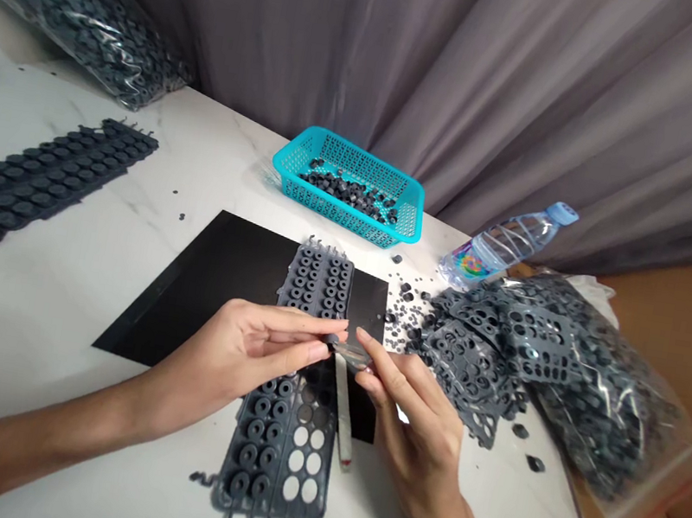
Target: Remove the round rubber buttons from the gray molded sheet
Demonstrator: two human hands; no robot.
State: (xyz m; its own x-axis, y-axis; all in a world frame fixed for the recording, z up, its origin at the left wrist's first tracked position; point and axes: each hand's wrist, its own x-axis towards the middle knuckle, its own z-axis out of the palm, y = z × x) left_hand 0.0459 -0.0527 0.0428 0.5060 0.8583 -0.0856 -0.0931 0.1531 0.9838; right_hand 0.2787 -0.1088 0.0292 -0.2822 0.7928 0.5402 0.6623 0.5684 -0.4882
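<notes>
A small black rubber part [331, 341] is pinched between the thumb and fingers of my left hand [260, 342]. My right hand [415, 401] grips a small metal tool [352, 353], whose tip meets that part. Below both hands lies a dark rubber sheet [253, 454] with rows of round ring-shaped pieces; several holes at its lower right show the white table. The sheet's middle is partly hidden by my left hand. A black mat [197, 288] is under the sheet, and a pale strip [343, 416] rests beside it.
A turquoise basket [346, 215] holds small black parts. A plastic bottle [506, 241] lies behind punched rubber scraps [468, 357] and a filled clear bag [610, 415]. On the left are another rubber sheet [35, 188] and a large bag [77, 6]. Grey curtains [367, 43] hang behind.
</notes>
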